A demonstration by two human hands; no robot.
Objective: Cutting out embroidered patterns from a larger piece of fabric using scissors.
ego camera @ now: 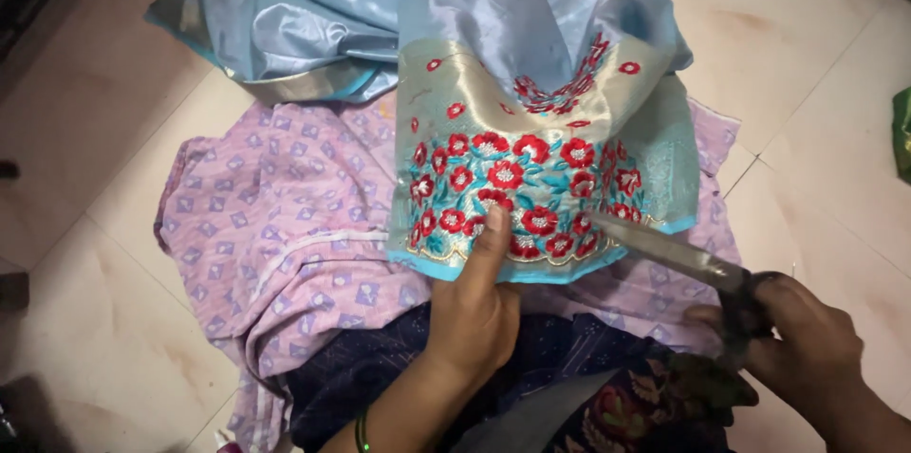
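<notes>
Head cam: blue embroidered fabric lies over the lilac cloth on the floor. My left hand pins its hem flat, holding nothing; my right hand is closed around scissors, tip at the flowers, so a slip probably snags stitching

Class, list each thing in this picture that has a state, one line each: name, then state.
Embroidered cloth: spread flat, lower edge pinned by the thumb.
Scissors: blades together as far as visible, tip on the cloth's right edge.
Blue satin: bunched, folded.
Lilac cloth: spread, wrinkled, underneath.
Left hand: pressing the cloth.
Right hand: gripping the scissors.
</notes>
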